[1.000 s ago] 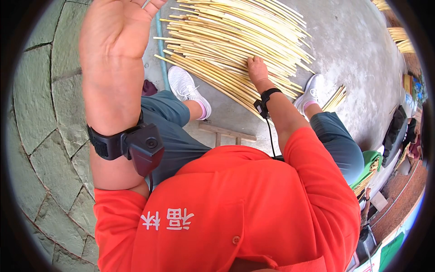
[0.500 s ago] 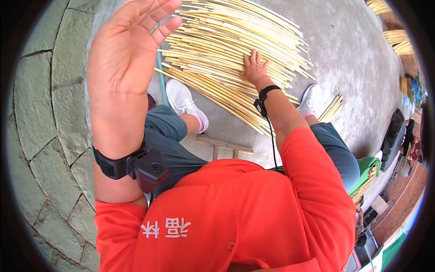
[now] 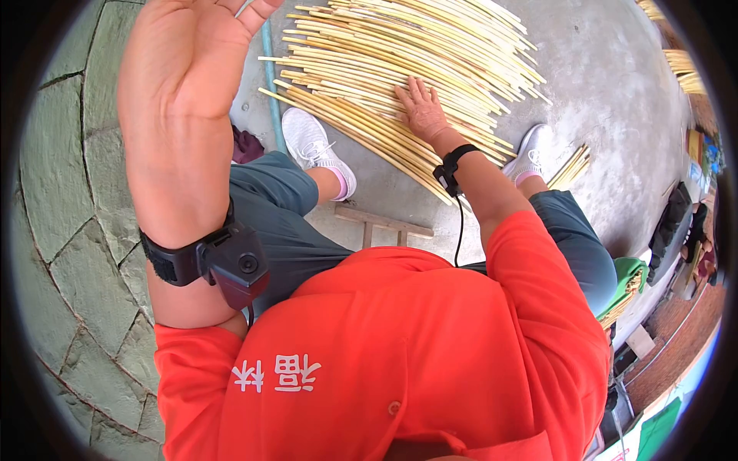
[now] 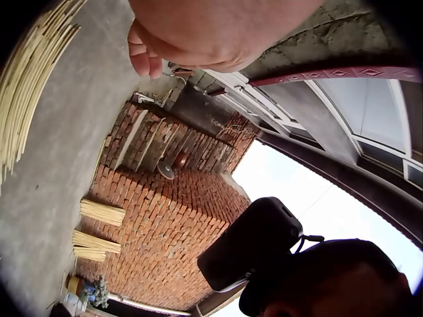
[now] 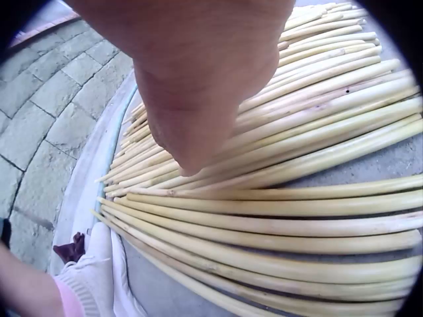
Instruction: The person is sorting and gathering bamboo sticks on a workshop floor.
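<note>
Long pale yellow sticks (image 3: 369,61) lie side by side in a wide spread on the grey floor. My right hand (image 3: 425,114) rests on them near the lower edge of the spread, its fingers extended and apart. The right wrist view shows that hand (image 5: 192,99) above the sticks (image 5: 297,139), its fingers mostly hidden. Raised at the upper left, my left hand (image 3: 188,69) has its palm in sight and its fingertips cut off by the frame. Nothing is seen held in the left hand (image 4: 225,30) in the left wrist view.
White shoes (image 3: 307,146) stand at the near side of the sticks. A small wooden frame (image 3: 384,224) lies between the legs, and a small bundle of sticks (image 3: 570,167) is beside the right shoe. More bundles (image 4: 102,212) lean by a brick wall (image 4: 158,244).
My right hand has moved slightly left over the sticks, and its fingers have gone from bent to spread. My left hand came further into view, then rose back toward the top edge.
</note>
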Available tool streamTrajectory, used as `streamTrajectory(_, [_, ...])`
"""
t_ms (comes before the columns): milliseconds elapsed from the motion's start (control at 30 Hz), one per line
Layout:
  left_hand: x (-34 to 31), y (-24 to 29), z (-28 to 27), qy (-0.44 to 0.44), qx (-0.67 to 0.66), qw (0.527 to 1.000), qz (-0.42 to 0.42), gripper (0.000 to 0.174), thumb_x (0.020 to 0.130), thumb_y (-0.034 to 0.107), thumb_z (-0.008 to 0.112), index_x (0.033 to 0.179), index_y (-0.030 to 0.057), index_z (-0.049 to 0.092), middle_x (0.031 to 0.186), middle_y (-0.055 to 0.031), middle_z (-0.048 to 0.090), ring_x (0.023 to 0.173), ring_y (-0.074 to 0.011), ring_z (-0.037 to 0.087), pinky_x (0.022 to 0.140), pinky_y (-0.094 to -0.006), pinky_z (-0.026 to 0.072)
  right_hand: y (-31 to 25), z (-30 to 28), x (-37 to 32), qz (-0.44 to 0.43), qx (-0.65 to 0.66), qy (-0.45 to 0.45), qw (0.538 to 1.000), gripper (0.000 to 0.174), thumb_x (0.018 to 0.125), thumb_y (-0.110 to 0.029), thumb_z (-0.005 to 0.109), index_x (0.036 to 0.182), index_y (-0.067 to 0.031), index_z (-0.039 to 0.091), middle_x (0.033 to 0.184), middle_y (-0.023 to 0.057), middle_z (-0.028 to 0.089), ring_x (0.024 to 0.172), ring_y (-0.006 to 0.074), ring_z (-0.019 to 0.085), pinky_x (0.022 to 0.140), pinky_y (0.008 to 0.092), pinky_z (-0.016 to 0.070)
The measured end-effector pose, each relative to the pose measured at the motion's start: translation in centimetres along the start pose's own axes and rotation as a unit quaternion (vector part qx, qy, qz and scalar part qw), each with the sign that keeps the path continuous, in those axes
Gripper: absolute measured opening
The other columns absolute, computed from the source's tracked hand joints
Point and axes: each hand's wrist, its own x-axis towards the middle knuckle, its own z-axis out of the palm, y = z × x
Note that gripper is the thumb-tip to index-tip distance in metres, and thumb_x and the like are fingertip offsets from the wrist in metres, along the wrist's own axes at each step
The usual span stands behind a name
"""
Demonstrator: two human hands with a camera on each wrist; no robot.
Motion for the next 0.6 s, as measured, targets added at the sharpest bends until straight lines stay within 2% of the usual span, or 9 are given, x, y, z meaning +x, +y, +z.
streamTrajectory(100, [-0.2,0.2,0.4,0.014,0.006,1.000,-0.008,0.039,0.078,0.010,0.058,0.110,-0.0054,0.041,0.097,-0.0136,0.052,0.090,-0.0205,0.051,0.081,-0.0296,0.0419,-1.5,0.9,-1.1,-0.046,-0.042,-0.082,0.995,0.060,0.086,-0.034,0.048,0.137,-0.0210,0.020,0.143,0.0138,0.016,0.132,0.0300,0.017,0.103,0.0523,0.0182])
streamTrajectory(167, [0.0,0.1,0.1,0.028,0.005,0.999,-0.018,0.041,0.078,0.010,0.058,0.111,-0.0063,0.040,0.097,-0.0139,0.052,0.090,-0.0206,0.051,0.082,-0.0294,0.0418,-1.0,0.8,-0.5,0.008,-0.050,-0.057,0.997,0.054,0.088,-0.026,0.044,0.137,-0.0206,0.022,0.143,0.0139,0.016,0.132,0.0306,0.016,0.101,0.0548,0.0178])
streamTrajectory(233, [0.4,-0.1,-0.5,-0.017,0.008,1.000,0.007,0.043,0.077,0.010,0.060,0.110,-0.0075,0.038,0.096,-0.0150,0.052,0.089,-0.0210,0.051,0.081,-0.0289,0.0422,-0.6,0.0,0.4,0.098,-0.060,-0.053,0.992,0.049,0.087,-0.012,0.039,0.134,-0.0166,0.028,0.142,0.0161,0.019,0.131,0.0330,0.017,0.100,0.0564,0.0186])
streamTrajectory(333, [0.5,0.1,-0.9,-0.043,-0.022,0.999,0.010,0.042,0.076,0.009,0.060,0.108,-0.0077,0.038,0.095,-0.0161,0.051,0.088,-0.0219,0.052,0.079,-0.0295,0.0430,-0.7,-0.3,0.4,0.113,-0.030,0.006,0.993,0.047,0.085,-0.009,0.040,0.131,-0.0138,0.032,0.140,0.0173,0.022,0.130,0.0329,0.019,0.101,0.0511,0.0221])
streamTrajectory(400, [0.4,0.1,-1.0,-0.053,-0.033,0.998,0.009,0.041,0.076,0.008,0.061,0.107,-0.0078,0.039,0.094,-0.0168,0.051,0.088,-0.0224,0.052,0.078,-0.0299,0.0435,-1.5,-0.2,-0.7,-0.034,0.003,-0.011,0.999,0.046,0.084,-0.008,0.040,0.130,-0.0104,0.034,0.139,0.0165,0.024,0.129,0.0314,0.023,0.102,0.0439,0.0255])
streamTrajectory(433, [0.5,0.1,-1.1,-0.061,-0.040,0.997,0.008,0.040,0.076,0.007,0.061,0.106,-0.0079,0.039,0.094,-0.0172,0.051,0.088,-0.0227,0.052,0.077,-0.0301,0.0438,-2.1,-0.2,-1.5,-0.035,0.002,-0.012,0.999,0.046,0.084,-0.008,0.040,0.130,-0.0104,0.034,0.139,0.0165,0.024,0.129,0.0314,0.023,0.102,0.0439,0.0255])
streamTrajectory(500, [0.5,0.0,-1.4,-0.071,-0.049,0.996,0.005,0.039,0.076,0.006,0.061,0.105,-0.0081,0.039,0.093,-0.0179,0.051,0.087,-0.0233,0.052,0.076,-0.0305,0.0443,-3.4,0.7,-3.1,-0.149,0.011,-0.088,0.985,0.044,0.085,-0.010,0.039,0.129,-0.0079,0.035,0.138,0.0150,0.026,0.129,0.0295,0.024,0.103,0.0392,0.0265])
streamTrajectory(533, [0.5,0.0,-1.5,-0.077,-0.056,0.995,0.002,0.039,0.075,0.006,0.061,0.104,-0.0081,0.039,0.093,-0.0182,0.051,0.087,-0.0236,0.053,0.075,-0.0307,0.0446,-3.7,1.4,-3.9,-0.189,0.017,-0.067,0.980,0.043,0.085,-0.012,0.039,0.128,-0.0075,0.036,0.138,0.0138,0.026,0.129,0.0288,0.024,0.103,0.0414,0.0245])
streamTrajectory(600, [0.4,0.0,-1.6,-0.084,-0.051,0.995,0.011,0.038,0.076,0.005,0.060,0.104,-0.0085,0.039,0.093,-0.0189,0.051,0.087,-0.0241,0.053,0.075,-0.0317,0.0451,-3.6,2.5,-4.6,-0.176,-0.029,-0.060,0.982,0.044,0.085,-0.013,0.040,0.129,-0.0078,0.035,0.139,0.0137,0.025,0.129,0.0289,0.024,0.104,0.0423,0.0238])
